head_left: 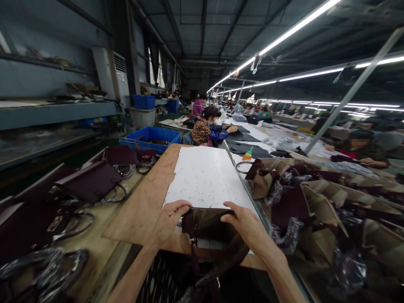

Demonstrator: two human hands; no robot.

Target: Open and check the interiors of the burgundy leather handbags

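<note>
A dark maroon handbag [210, 225] with a brown lining stands upright at the near edge of the board, its mouth open toward me. My left hand [172, 219] grips the bag's top edge at its left corner, thumb and fingers pressed on the rim. At the right corner my right hand [241, 223] holds the same edge between thumb and fingers. The bag's handle hangs down toward my lap, near a gold-coloured clasp. Beneath and beyond the bag lies a white sheet [210, 176] with small dark scraps, on a wooden board [139, 206].
Maroon bags [91, 181] with plastic-wrapped handles lie at the left. More open bags [318, 210] crowd the right side. A blue crate [150, 139] stands beyond the board, beside a seated person [202, 130]. An orange glue bottle [248, 155] stands at the far right of the sheet.
</note>
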